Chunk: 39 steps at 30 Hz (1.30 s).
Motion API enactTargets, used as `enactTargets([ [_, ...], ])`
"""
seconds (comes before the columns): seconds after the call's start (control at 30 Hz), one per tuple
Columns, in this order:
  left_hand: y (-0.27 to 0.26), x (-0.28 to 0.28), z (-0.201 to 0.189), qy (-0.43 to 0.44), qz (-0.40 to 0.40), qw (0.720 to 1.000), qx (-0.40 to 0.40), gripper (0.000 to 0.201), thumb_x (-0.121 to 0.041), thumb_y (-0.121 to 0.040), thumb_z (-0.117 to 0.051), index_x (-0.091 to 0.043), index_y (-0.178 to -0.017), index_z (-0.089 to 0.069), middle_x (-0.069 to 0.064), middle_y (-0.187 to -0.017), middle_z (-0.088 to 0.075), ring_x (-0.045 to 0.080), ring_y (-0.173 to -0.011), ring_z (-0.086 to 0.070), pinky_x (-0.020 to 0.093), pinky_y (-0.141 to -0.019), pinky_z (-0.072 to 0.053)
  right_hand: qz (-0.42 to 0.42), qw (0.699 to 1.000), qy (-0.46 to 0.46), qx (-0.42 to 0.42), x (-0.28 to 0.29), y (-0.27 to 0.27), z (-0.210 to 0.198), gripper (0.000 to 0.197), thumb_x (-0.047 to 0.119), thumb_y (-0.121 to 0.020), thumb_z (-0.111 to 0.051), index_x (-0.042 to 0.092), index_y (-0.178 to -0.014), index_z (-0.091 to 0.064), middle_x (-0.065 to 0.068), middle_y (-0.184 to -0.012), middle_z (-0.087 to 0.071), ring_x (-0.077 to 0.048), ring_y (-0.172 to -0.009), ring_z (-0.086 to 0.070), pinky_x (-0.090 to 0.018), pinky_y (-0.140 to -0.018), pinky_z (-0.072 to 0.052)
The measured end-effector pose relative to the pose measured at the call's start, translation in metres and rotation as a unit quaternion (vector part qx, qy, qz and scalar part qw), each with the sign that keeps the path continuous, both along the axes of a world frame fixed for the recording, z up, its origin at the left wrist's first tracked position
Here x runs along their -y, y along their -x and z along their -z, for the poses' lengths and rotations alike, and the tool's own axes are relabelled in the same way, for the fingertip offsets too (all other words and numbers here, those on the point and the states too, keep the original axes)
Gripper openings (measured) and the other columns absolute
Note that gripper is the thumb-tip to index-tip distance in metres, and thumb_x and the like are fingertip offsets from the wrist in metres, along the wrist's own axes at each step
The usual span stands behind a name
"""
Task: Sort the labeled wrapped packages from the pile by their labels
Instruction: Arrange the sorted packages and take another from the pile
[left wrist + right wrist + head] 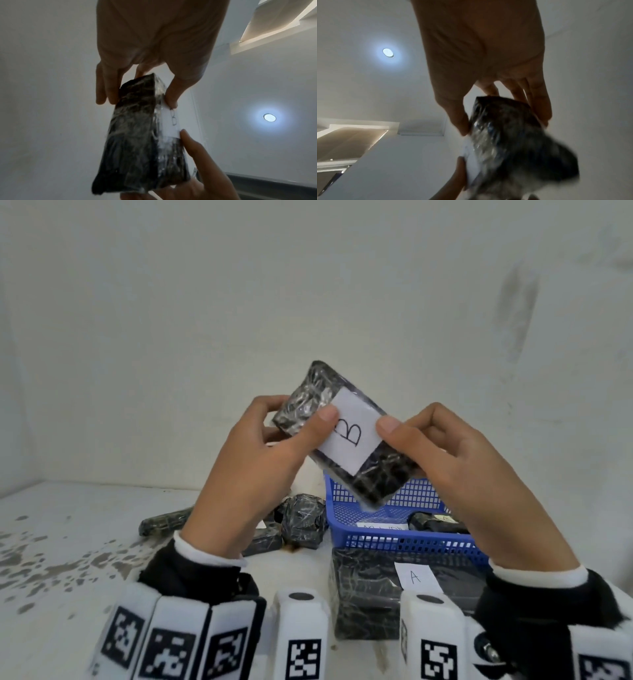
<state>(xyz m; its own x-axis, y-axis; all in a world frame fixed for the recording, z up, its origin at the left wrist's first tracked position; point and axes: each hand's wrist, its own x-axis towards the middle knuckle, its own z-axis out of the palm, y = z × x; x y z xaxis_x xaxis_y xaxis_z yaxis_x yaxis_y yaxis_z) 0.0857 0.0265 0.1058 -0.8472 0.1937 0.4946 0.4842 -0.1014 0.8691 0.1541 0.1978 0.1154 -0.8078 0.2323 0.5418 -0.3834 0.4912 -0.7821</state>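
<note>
Both hands hold one flat black package (376, 474) wrapped in clear film, raised above the table and tilted. Its white label (352, 436) reads B. My left hand (260, 453) pinches its upper left end, thumb on the label's edge. My right hand (455, 453) pinches the right side, thumb at the label's other edge. The left wrist view shows the package (137, 135) edge-on between the fingers; in the right wrist view the package (513, 142) is blurred. A pile of black wrapped packages (301, 522) lies on the table behind my left wrist.
A blue mesh basket (404, 539) stands at the right with a wrapped package (435, 522) and a paper slip inside. In front of it lies a large black package labelled A (370, 590). The white table (68, 542) has grey speckles at the left; a white wall stands behind.
</note>
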Motion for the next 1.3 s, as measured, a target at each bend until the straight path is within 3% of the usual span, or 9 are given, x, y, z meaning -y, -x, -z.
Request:
enactTargets([
  [0.17,-0.004,0.004,-0.001,0.016,0.043,0.999,-0.023,0.073,-0.051,-0.058,-0.086,-0.033,-0.122,-0.058,-0.007,-0.118,-0.065,0.015,-0.089,-0.072,0.040,-0.081,-0.059,-0.024,0.999,-0.032,0.005,-0.003,-0.001,-0.001,0.056,0.067,-0.062,-0.062,0.033,-0.106,-0.066,0.013,-0.096,-0.076,-0.008,-0.082,-0.069,-0.035,-0.087,-0.053],
  [0.33,-0.003,0.001,0.001,0.036,0.019,0.996,-0.077,0.086,-0.044,-0.049,-0.080,-0.032,-0.129,-0.053,-0.018,-0.118,-0.062,-0.005,-0.103,-0.062,0.012,-0.080,-0.053,-0.036,0.997,-0.064,0.030,-0.002,-0.002,-0.001,0.064,0.078,-0.065,-0.047,0.048,-0.120,-0.063,0.025,-0.108,-0.071,-0.003,-0.086,-0.070,-0.033,-0.083,-0.049],
  [0.47,-0.005,-0.001,0.001,0.056,0.014,0.993,-0.105,0.067,-0.044,-0.061,-0.079,-0.044,-0.121,-0.049,-0.030,-0.112,-0.058,-0.009,-0.109,-0.056,0.018,-0.096,-0.046,-0.076,0.997,-0.014,0.014,0.005,-0.001,0.000,0.066,0.065,-0.067,-0.062,0.056,-0.132,-0.053,0.015,-0.115,-0.070,-0.015,-0.071,-0.071,-0.034,-0.062,-0.056],
  [0.57,-0.007,0.001,-0.001,0.050,0.040,0.994,-0.084,0.059,-0.058,-0.071,-0.072,-0.044,-0.123,-0.050,-0.029,-0.119,-0.060,-0.003,-0.112,-0.059,0.030,-0.094,-0.051,-0.096,0.995,0.006,-0.016,0.008,-0.002,0.000,0.070,0.056,-0.068,-0.066,0.052,-0.136,-0.052,0.007,-0.124,-0.065,-0.014,-0.066,-0.069,-0.041,-0.071,-0.062],
  [0.67,-0.010,0.003,-0.003,0.011,0.051,0.996,-0.073,0.052,-0.047,-0.077,-0.066,-0.035,-0.126,-0.054,-0.021,-0.125,-0.061,0.008,-0.099,-0.069,0.044,-0.086,-0.057,-0.092,0.995,-0.003,-0.026,0.009,0.000,0.001,0.071,0.054,-0.067,-0.068,0.053,-0.136,-0.050,0.012,-0.130,-0.062,-0.014,-0.070,-0.070,-0.037,-0.076,-0.063],
  [0.83,-0.009,0.000,-0.002,-0.016,0.047,0.997,-0.067,0.038,-0.029,-0.085,-0.069,-0.031,-0.121,-0.056,-0.013,-0.121,-0.062,0.015,-0.089,-0.072,0.047,-0.081,-0.059,-0.073,0.996,-0.031,-0.034,0.012,0.003,0.004,0.056,0.055,-0.075,-0.069,0.058,-0.128,-0.051,0.024,-0.122,-0.060,-0.016,-0.071,-0.071,-0.036,-0.076,-0.063],
  [1.03,-0.010,-0.001,-0.003,-0.019,0.044,0.995,-0.088,0.034,-0.027,-0.085,-0.067,-0.032,-0.118,-0.060,-0.012,-0.119,-0.063,0.016,-0.084,-0.072,0.048,-0.078,-0.060,-0.073,0.996,-0.036,-0.042,0.013,0.002,0.002,0.051,0.057,-0.071,-0.067,0.053,-0.120,-0.054,0.024,-0.121,-0.060,-0.019,-0.070,-0.072,-0.041,-0.075,-0.063],
  [1.17,-0.009,0.000,-0.001,-0.020,0.044,0.995,-0.086,0.026,-0.025,-0.085,-0.068,-0.031,-0.110,-0.060,-0.004,-0.118,-0.061,0.014,-0.084,-0.072,0.036,-0.071,-0.061,-0.064,0.996,-0.043,-0.046,0.014,0.002,0.003,0.042,0.060,-0.073,-0.065,0.053,-0.112,-0.053,0.029,-0.118,-0.057,-0.024,-0.074,-0.073,-0.047,-0.078,-0.061],
  [1.3,-0.012,0.000,-0.004,-0.015,0.051,0.995,-0.086,0.021,-0.044,-0.082,-0.067,-0.030,-0.096,-0.061,0.000,-0.114,-0.065,0.007,-0.088,-0.070,0.032,-0.073,-0.060,-0.057,0.996,-0.041,-0.049,0.013,0.004,0.005,0.037,0.061,-0.074,-0.065,0.051,-0.107,-0.052,0.031,-0.121,-0.056,-0.026,-0.076,-0.073,-0.044,-0.080,-0.061],
])
